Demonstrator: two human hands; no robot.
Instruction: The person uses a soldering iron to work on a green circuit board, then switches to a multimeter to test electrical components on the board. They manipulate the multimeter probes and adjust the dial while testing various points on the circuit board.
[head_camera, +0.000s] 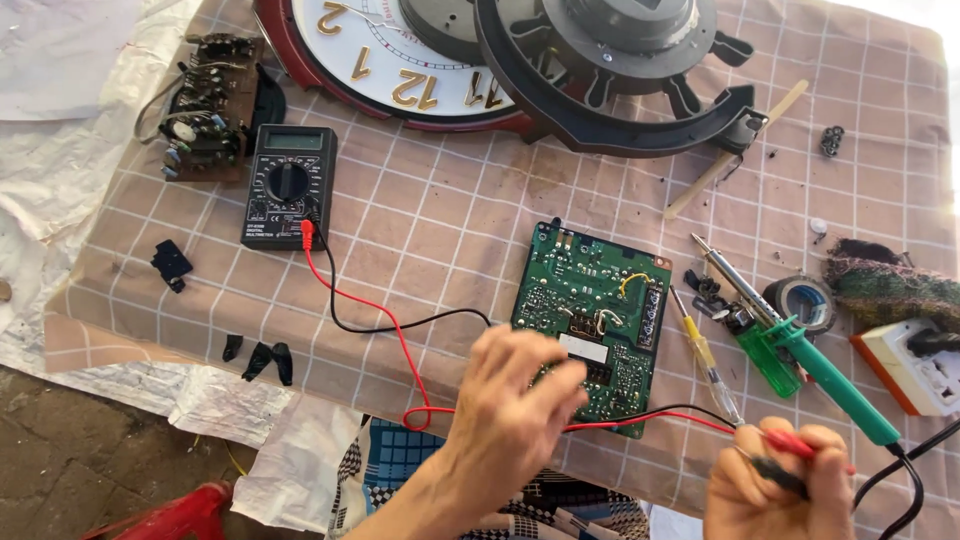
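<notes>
A green circuit board (590, 300) lies on the checked cloth in front of me. My left hand (510, 405) rests on its near edge, fingers curled over the board's lower left corner. My right hand (775, 485), at the bottom right, grips the red and black meter probes (790, 450). Their red and black leads (370, 310) run across the cloth to a black multimeter (288, 185) at the left. A green-handled soldering iron (800, 350) lies just beyond my right hand.
A yellow-handled screwdriver (700, 350), a roll of black tape (805, 300) and a white socket block (915, 370) lie at the right. A wall clock face (400, 70) and a black round frame (640, 120) fill the far side. A brown circuit board (205, 110) sits far left.
</notes>
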